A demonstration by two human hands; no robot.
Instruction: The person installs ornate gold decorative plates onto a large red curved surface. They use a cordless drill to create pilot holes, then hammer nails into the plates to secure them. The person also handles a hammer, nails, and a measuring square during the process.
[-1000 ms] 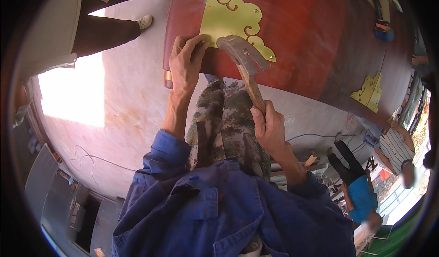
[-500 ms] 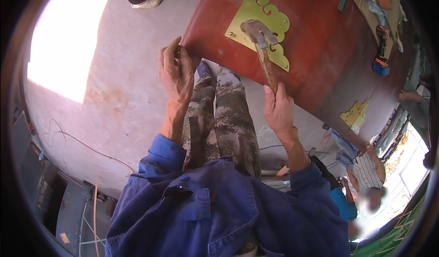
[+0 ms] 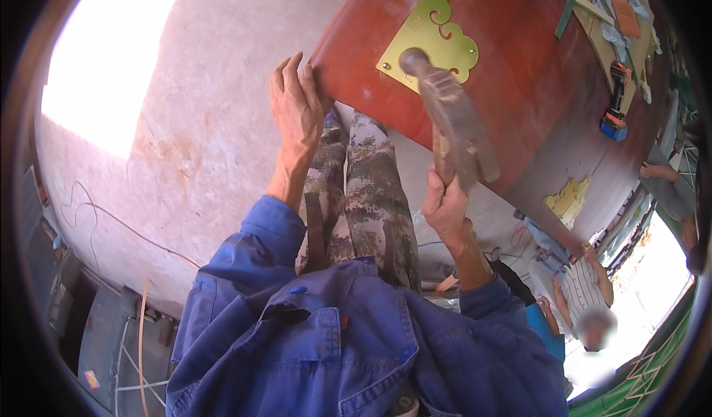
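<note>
My right hand (image 3: 443,208) grips the wooden handle of a hammer (image 3: 449,119), raised so its metal head hangs over the brass corner plate (image 3: 430,40). That scalloped plate lies on the near corner of a red lacquered wooden panel (image 3: 519,68). My left hand (image 3: 297,109) rests flat, fingers together, against the panel's near-left edge, holding nothing. Both arms are in blue sleeves, with camouflage trousers between them.
Grey concrete floor (image 3: 185,142) spreads to the left, with a bright sunlit patch. A cordless drill (image 3: 615,113) and wood strips lie on the panel's far right. A second brass plate (image 3: 567,198) sits lower right. Other people crouch at the right edge.
The hammer has lifted off the brass plate and now stands raised and blurred above it. My left hand stays on the panel's edge. The view has shifted slightly.
</note>
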